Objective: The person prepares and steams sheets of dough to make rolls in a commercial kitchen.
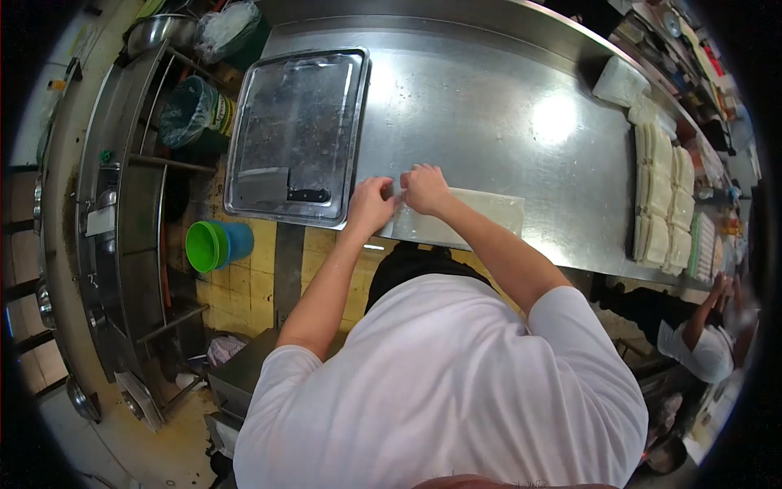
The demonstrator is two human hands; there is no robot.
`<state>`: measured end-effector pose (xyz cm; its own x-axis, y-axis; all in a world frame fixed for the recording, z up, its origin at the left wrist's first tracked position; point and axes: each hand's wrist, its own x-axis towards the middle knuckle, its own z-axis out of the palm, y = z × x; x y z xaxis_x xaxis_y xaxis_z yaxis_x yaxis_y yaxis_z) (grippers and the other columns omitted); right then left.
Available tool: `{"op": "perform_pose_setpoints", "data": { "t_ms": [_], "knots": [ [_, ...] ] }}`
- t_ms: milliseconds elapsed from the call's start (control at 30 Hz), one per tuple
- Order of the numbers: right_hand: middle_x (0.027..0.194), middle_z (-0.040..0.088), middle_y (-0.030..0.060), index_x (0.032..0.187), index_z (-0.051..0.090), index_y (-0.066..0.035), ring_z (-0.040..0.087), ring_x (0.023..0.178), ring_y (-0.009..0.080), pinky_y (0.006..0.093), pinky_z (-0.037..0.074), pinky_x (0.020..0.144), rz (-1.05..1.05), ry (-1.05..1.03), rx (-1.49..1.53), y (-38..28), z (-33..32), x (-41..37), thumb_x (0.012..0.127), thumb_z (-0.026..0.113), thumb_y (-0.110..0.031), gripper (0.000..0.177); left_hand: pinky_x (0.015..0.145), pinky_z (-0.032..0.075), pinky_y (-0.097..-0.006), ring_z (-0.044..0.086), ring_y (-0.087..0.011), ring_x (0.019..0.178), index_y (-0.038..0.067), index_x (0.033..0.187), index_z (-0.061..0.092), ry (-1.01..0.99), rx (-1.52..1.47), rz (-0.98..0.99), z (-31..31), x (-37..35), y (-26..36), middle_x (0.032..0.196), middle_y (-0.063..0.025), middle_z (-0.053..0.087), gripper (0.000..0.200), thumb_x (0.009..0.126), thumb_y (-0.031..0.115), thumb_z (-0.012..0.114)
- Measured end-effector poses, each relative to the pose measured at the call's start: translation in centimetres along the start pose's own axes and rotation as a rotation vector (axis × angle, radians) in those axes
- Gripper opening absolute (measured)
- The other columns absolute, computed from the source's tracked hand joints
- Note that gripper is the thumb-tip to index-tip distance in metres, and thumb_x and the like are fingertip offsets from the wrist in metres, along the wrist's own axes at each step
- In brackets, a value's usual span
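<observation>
A flat, pale translucent plastic bag [481, 213] lies along the front edge of the steel table. My left hand [373, 205] is at the bag's left end, fingers curled into a pinch. Close beside it, my right hand [425, 190] bends over the same end, with its fingers closed on the plastic. The small bit between the two hands is hard to make out. Left of my hands, a cleaver [273, 184] with a black handle lies flat in a metal tray [358, 122].
Stacked pale packs [656, 196] line the table's right end, with white wrapped bundles [621, 81] behind them. A green bucket [205, 246] stands on the floor at left, near a metal rack [142, 236]. Another person [696, 346] works at far right.
</observation>
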<state>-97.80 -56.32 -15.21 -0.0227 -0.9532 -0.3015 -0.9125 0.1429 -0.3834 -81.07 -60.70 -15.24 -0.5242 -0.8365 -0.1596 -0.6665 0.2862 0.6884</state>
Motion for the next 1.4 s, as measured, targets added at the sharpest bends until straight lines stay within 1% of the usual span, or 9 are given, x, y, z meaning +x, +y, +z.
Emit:
{"op": "perform_pose_setpoints", "data": {
  "t_ms": [100, 200, 267, 300, 400, 600, 733, 1167, 1400],
  "knots": [
    [0.105, 0.063, 0.0132, 0.097, 0.072, -0.012, 0.058, 0.109, 0.032, 0.046, 0.045, 0.093, -0.059, 0.009, 0.061, 0.2, -1.2, -0.9, 0.079, 0.074, -0.023, 0.021, 0.097, 0.048, -0.0432, 0.058, -0.0357, 0.113, 0.004, 0.106, 0.073, -0.083, 0.046, -0.009, 0.1, -0.4, 0.6, 0.118, -0.0153, 0.063, 0.032, 0.08, 0.021, 0.078],
    [0.107, 0.064, 0.0111, 0.098, 0.074, -0.014, 0.058, 0.11, 0.0315, 0.0465, 0.046, 0.093, -0.11, 0.042, 0.121, 1.3, -1.5, -1.9, 0.08, 0.075, -0.025, 0.022, 0.093, 0.049, -0.0441, 0.062, -0.0368, 0.106, 0.003, 0.105, 0.072, -0.125, 0.134, 0.068, 1.0, -0.5, 0.8, 0.108, -0.0177, 0.066, 0.031, 0.081, 0.022, 0.077],
    [0.106, 0.065, 0.0114, 0.1, 0.074, -0.012, 0.058, 0.11, 0.032, 0.0462, 0.046, 0.093, -0.122, 0.162, 0.185, 1.9, -1.4, -2.8, 0.082, 0.073, -0.02, 0.02, 0.084, 0.051, -0.0479, 0.065, -0.0408, 0.092, 0.002, 0.1, 0.071, -0.253, 0.058, -0.052, 0.9, -0.6, 1.4, 0.094, -0.0207, 0.068, 0.028, 0.085, 0.025, 0.073],
    [0.106, 0.065, 0.0114, 0.1, 0.074, -0.012, 0.058, 0.11, 0.032, 0.0462, 0.046, 0.093, -0.111, 0.171, 0.189, 2.1, -1.5, -3.5, 0.082, 0.073, -0.02, 0.02, 0.084, 0.051, -0.0479, 0.065, -0.0408, 0.092, 0.002, 0.1, 0.071, -0.261, 0.064, -0.042, 1.1, -0.8, 1.7, 0.094, -0.0207, 0.068, 0.028, 0.085, 0.025, 0.073],
    [0.102, 0.066, 0.0135, 0.101, 0.074, -0.009, 0.059, 0.107, 0.0336, 0.0463, 0.047, 0.092, -0.068, 0.316, 0.309, 3.1, -2.4, -6.8, 0.084, 0.07, -0.018, 0.02, 0.076, 0.05, -0.0525, 0.065, -0.0449, 0.083, 0.001, 0.097, 0.068, -0.126, -0.16, -0.071, 2.1, -2.0, 2.1, 0.085, -0.0233, 0.068, 0.027, 0.09, 0.027, 0.066],
    [0.102, 0.069, 0.0198, 0.104, 0.071, 0.001, 0.065, 0.098, 0.0371, 0.045, 0.051, 0.088, 0.122, 0.35, 0.561, 6.6, -2.7, -15.6, 0.087, 0.066, -0.014, 0.023, 0.074, 0.049, -0.0584, 0.066, -0.0487, 0.084, 0.002, 0.101, 0.06, 0.106, 0.149, -0.07, 5.3, -2.7, 2.2, 0.086, -0.0268, 0.069, 0.036, 0.101, 0.036, 0.048],
    [0.102, 0.071, 0.0211, 0.107, 0.07, 0.003, 0.069, 0.095, 0.0347, 0.0409, 0.054, 0.085, 0.249, 0.388, 0.71, 8.5, -1.7, -21.0, 0.088, 0.064, -0.012, 0.025, 0.072, 0.049, -0.0591, 0.066, -0.0492, 0.081, 0.003, 0.101, 0.061, 0.204, 0.219, -0.052, 6.1, -2.6, 3.2, 0.084, -0.0269, 0.069, 0.034, 0.102, 0.035, 0.047],
    [0.099, 0.073, 0.0212, 0.11, 0.069, 0.004, 0.072, 0.092, 0.0306, 0.0375, 0.055, 0.084, 0.394, 0.516, 0.843, 10.3, 0.4, -27.9, 0.089, 0.068, -0.009, 0.025, 0.063, 0.049, -0.0535, 0.065, -0.0455, 0.072, 0.004, 0.096, 0.063, 0.188, 0.227, 0.407, -1.4, -5.8, 22.3, 0.074, -0.0221, 0.067, 0.023, 0.101, 0.024, 0.055],
    [0.098, 0.073, 0.0197, 0.111, 0.069, 0.004, 0.071, 0.091, 0.0275, 0.0366, 0.055, 0.083, 0.391, 0.567, 0.82, 8.8, -1.2, -25.8, 0.09, 0.068, -0.01, 0.025, 0.06, 0.05, -0.0491, 0.066, -0.0422, 0.067, 0.003, 0.093, 0.065, 0.159, 0.108, 0.575, -5.0, -4.0, 26.3, 0.07, -0.0215, 0.066, 0.021, 0.1, 0.022, 0.057]
  ]
}}
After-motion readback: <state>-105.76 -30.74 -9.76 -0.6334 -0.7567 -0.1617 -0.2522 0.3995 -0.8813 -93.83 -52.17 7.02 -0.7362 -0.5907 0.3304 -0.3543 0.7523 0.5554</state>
